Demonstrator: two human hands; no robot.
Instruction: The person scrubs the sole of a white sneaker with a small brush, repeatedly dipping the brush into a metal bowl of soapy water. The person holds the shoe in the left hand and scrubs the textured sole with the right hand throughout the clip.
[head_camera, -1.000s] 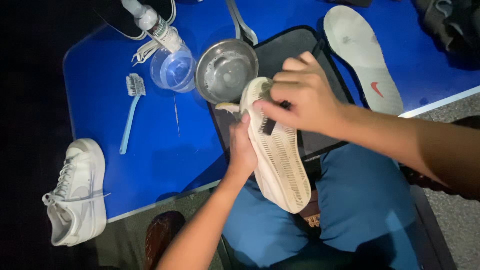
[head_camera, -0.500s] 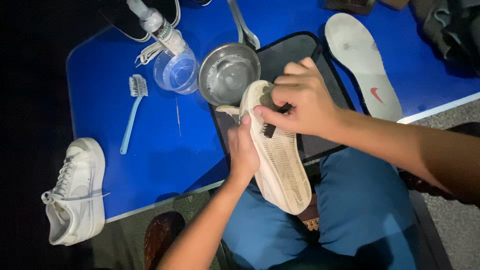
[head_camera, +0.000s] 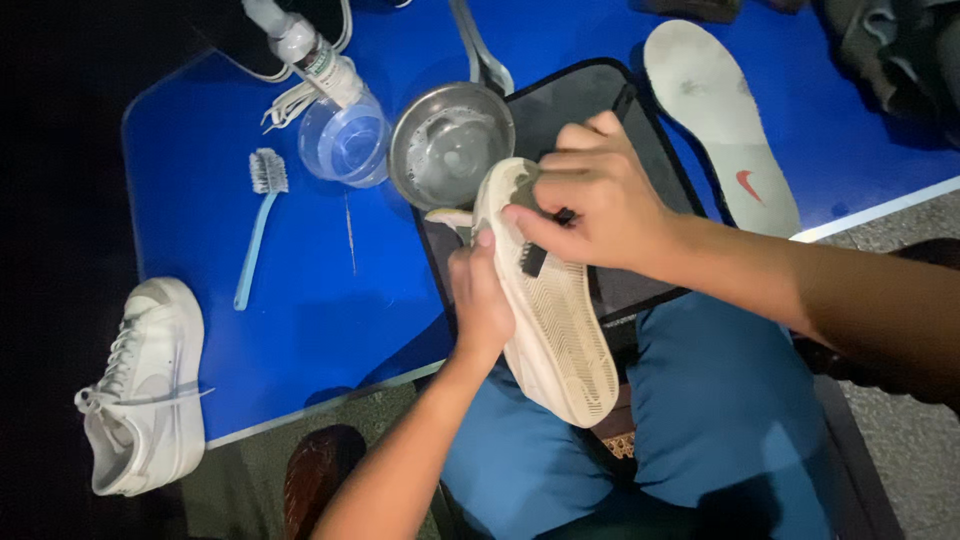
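Observation:
My left hand (head_camera: 481, 295) grips a white sneaker (head_camera: 560, 330) by its side, sole turned up, over my lap in blue trousers. My right hand (head_camera: 590, 195) presses a small dark brush (head_camera: 540, 250) onto the front part of the ribbed sole; most of the brush is hidden under my fingers. The shoe's toe end reaches over a black mat (head_camera: 640, 130) on the blue table (head_camera: 300, 300), just in front of a steel bowl (head_camera: 450, 145) with foamy water.
A light blue long-handled brush (head_camera: 258, 220) lies at the left, beside a clear plastic cup (head_camera: 345, 140) and a bottle (head_camera: 305, 50). A white insole (head_camera: 720, 120) lies at the right. The second white sneaker (head_camera: 145, 385) sits at the table's left front edge.
My right hand with the brush has shifted slightly along the sole near the toe. The left hand keeps its hold on the shoe.

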